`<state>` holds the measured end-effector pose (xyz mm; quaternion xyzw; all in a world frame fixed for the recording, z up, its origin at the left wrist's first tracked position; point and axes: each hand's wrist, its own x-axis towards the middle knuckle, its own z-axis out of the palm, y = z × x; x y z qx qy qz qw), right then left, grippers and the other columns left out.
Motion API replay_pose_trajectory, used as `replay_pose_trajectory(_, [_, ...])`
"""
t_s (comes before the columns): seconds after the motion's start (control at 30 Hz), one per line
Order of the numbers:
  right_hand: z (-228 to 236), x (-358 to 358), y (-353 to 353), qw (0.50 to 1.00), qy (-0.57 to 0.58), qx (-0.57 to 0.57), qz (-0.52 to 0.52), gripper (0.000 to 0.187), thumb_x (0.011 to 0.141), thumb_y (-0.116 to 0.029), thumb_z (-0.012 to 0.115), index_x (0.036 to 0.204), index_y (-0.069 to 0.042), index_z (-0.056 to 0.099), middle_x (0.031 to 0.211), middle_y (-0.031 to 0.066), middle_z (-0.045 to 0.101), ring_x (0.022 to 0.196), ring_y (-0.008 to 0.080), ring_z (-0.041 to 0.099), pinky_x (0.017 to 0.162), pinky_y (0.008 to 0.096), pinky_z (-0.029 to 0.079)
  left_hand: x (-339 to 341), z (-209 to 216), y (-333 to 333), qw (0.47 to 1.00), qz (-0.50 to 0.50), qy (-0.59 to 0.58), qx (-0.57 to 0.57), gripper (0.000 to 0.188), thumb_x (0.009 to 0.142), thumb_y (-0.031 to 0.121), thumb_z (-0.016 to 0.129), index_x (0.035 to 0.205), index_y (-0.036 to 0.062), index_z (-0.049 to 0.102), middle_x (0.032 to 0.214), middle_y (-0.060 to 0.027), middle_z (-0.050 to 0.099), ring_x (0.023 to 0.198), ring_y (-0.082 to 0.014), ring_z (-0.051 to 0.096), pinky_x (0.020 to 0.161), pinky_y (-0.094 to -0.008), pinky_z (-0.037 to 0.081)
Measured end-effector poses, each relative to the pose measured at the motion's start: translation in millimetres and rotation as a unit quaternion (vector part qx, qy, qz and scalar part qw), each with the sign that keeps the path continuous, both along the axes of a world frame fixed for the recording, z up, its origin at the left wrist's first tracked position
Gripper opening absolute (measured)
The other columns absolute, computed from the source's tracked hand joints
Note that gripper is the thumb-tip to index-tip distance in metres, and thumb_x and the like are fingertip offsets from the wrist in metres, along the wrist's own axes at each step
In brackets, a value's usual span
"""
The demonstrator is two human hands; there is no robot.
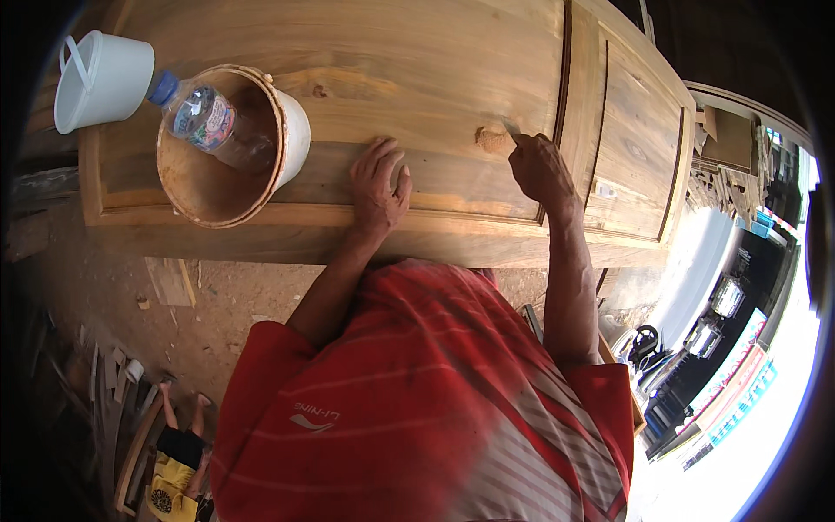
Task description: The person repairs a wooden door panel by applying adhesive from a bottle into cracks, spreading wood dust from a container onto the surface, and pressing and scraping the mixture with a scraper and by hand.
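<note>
A large wooden door panel with raised frame strips lies flat in front of me. My right hand is closed around a small putty knife, its handle hidden in my fist. The thin blade points to the far left, at the edge of a rough light-brown patch of filler on the wood. My left hand rests on the panel near its front edge, thumb apart from the fingers, holding nothing. To its left stands a white bucket, stained brown inside, with a clear plastic bottle leaning in it.
A smaller pale bucket with a handle lies tilted at the panel's far left corner. Stacked wood offcuts are beyond the right end. On the dirt floor lie wood scraps; a person in a yellow shirt is at lower left.
</note>
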<state>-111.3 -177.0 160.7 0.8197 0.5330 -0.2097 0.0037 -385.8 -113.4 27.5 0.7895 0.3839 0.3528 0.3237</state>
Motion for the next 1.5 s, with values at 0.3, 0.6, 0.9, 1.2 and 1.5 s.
replay_pose_trajectory(0.3, [-12, 14, 7, 0.995, 0.043, -0.025, -0.087, 0.022, 0.092, -0.013, 0.056, 0.087, 0.007, 0.065, 0.076, 0.0321, 0.063, 0.071, 0.0450, 0.067, 0.070, 0.0527, 0.052, -2, 2, 2, 1.000, -0.021, 0.003, 0.003, 0.032, 0.090, 0.011, 0.071, 0.121, 0.0057, 0.065, 0.135, -0.0138, 0.064, 0.134, -0.0363, 0.057, 0.109, -0.0521, 0.041])
replay_pose_trajectory(0.6, [3, 43, 2, 0.988, 0.031, -0.029, -0.147, 0.038, 0.098, -0.018, 0.052, 0.120, 0.005, 0.071, 0.066, 0.0167, 0.066, 0.057, 0.0246, 0.071, 0.061, 0.0411, 0.058, -4, 7, 4, 0.999, -0.045, 0.003, -0.003, 0.033, 0.090, 0.012, 0.071, 0.122, 0.0056, 0.065, 0.136, -0.0140, 0.064, 0.135, -0.0368, 0.056, 0.111, -0.0532, 0.039])
replay_pose_trajectory(0.9, [-2, -14, -7, 0.985, 0.104, -0.052, -0.130, 0.030, 0.098, -0.015, 0.054, 0.109, 0.007, 0.072, 0.063, 0.0165, 0.066, 0.056, 0.0243, 0.072, 0.059, 0.0413, 0.057, -6, 6, 3, 0.999, -0.048, 0.009, -0.009, 0.033, 0.091, 0.014, 0.072, 0.121, 0.0052, 0.065, 0.136, -0.0145, 0.064, 0.135, -0.0362, 0.056, 0.112, -0.0522, 0.039])
replay_pose_trajectory(1.2, [-3, -48, 4, 0.997, 0.044, -0.015, -0.057, 0.024, 0.094, -0.013, 0.055, 0.093, 0.008, 0.066, 0.084, 0.0342, 0.066, 0.082, 0.0476, 0.068, 0.075, 0.0528, 0.053, -7, 4, 2, 0.999, -0.048, 0.011, -0.003, 0.034, 0.090, 0.013, 0.073, 0.122, 0.0053, 0.065, 0.136, -0.0143, 0.064, 0.135, -0.0358, 0.055, 0.112, -0.0522, 0.039])
replay_pose_trajectory(1.5, [-6, -40, -13, 0.995, 0.050, -0.027, -0.079, 0.022, 0.093, -0.014, 0.057, 0.093, 0.006, 0.067, 0.079, 0.0313, 0.065, 0.076, 0.0464, 0.069, 0.072, 0.0534, 0.053, -5, 8, 3, 0.999, -0.042, 0.007, 0.000, 0.033, 0.090, 0.012, 0.072, 0.121, 0.0046, 0.064, 0.136, -0.0136, 0.064, 0.135, -0.0358, 0.055, 0.111, -0.0525, 0.039])
